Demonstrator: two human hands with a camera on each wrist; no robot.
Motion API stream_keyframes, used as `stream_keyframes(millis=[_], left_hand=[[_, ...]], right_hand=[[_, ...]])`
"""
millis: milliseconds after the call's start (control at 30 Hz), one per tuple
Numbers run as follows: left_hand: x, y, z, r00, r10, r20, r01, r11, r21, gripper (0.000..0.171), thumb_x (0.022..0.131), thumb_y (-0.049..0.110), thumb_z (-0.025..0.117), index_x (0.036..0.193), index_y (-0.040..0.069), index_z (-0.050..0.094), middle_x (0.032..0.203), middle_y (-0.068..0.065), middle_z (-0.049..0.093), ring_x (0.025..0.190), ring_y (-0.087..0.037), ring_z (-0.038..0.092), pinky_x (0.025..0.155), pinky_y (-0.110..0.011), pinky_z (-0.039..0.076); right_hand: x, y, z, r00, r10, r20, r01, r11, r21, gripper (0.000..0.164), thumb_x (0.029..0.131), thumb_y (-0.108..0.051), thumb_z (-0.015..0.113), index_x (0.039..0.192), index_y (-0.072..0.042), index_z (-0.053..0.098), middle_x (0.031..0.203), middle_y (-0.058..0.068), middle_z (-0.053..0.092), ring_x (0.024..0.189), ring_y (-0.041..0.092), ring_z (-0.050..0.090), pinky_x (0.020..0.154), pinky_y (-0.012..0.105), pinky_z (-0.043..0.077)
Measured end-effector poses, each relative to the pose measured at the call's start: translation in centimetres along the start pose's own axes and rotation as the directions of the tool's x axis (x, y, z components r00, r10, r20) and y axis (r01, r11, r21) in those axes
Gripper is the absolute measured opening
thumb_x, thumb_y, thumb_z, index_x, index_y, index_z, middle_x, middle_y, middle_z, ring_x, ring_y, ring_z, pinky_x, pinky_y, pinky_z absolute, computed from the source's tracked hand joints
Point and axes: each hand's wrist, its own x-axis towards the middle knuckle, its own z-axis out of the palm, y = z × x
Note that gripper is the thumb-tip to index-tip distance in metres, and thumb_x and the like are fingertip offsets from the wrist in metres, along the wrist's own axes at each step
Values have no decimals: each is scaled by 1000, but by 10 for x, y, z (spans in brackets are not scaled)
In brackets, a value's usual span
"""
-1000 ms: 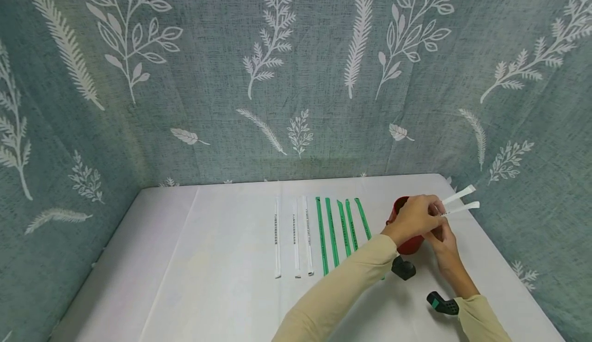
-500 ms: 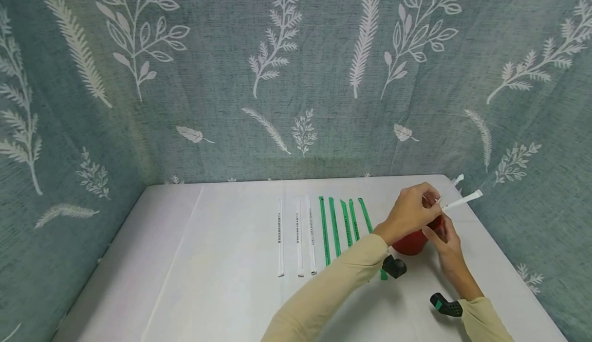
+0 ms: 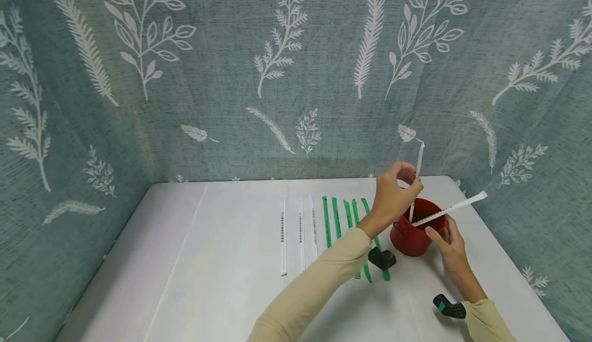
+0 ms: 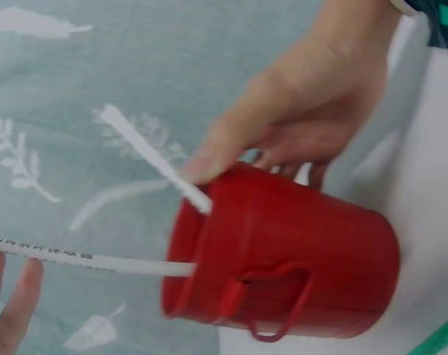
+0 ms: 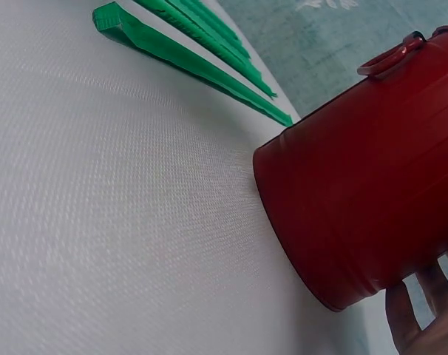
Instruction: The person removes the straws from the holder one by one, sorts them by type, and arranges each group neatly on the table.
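Observation:
A small red bucket (image 3: pixel 411 239) with a loop handle stands at the table's right side. My left hand (image 3: pixel 393 195) pinches a white paper-wrapped straw (image 3: pixel 420 159) above the bucket, its lower end inside the rim. In the left wrist view, my left fingers (image 4: pixel 21 296) lie along this straw, which has dark print. A second wrapped white straw (image 3: pixel 462 205) leans out of the bucket to the right. With thumb at the rim and fingers around the wall, my right hand (image 3: pixel 448 252) holds the bucket's right side.
Left of the bucket lie several green wrapped straws (image 3: pixel 336 218), partly under my left forearm. Further left is a row of white wrapped straws (image 3: pixel 283 239). The white-covered table (image 3: pixel 208 259) meets a leaf-patterned curtain (image 3: pixel 231 74) at its back edge.
My left hand has moved left from the second straw, bringing its own straw from slanting right to nearly upright in the bucket. The right hand stays at the bucket.

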Motion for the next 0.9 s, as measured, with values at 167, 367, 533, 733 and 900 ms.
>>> stream_keyframes(millis=[167,367,533,733,900], left_hand=[[7,2,-14,995,-14,-103,5,996,-88,13,88,5,61,101,5,57,86,-4,62,78,-4,57,65,-13,51],[13,9,-34,979,-91,-181,46,969,-242,17,90,6,59,106,2,56,94,-10,59,83,-11,58,64,-23,55],[13,23,-53,976,-140,-166,76,936,-344,20,90,0,57,109,-5,54,98,-20,57,84,-21,58,64,-36,58],[6,42,-78,977,-177,-117,119,915,-386,20,90,-4,54,109,-12,52,97,-23,55,82,-25,57,66,-47,57],[0,38,-91,976,-202,-79,155,905,-397,20,90,-5,53,109,-14,51,94,-20,55,84,-44,56,64,-51,56]], right_hand=[[-1,0,0,1000,0,-3,0,1000,17,64,94,-14,55,150,-14,23,142,-2,34,133,15,27,93,6,36],[-1,-1,1,1000,-5,1,5,1000,29,64,94,-13,55,150,-15,23,143,-1,33,134,15,26,93,6,36],[-2,-1,1,1000,-2,-2,2,999,35,65,95,-13,55,150,-14,22,145,1,32,134,15,26,93,6,36],[-1,0,1,1000,-2,12,2,1000,15,66,95,-14,54,151,-15,19,148,6,28,136,19,23,94,7,36],[-1,-1,0,1000,10,3,-10,1000,9,66,95,-14,55,151,-16,20,149,8,26,137,19,23,94,7,36]])
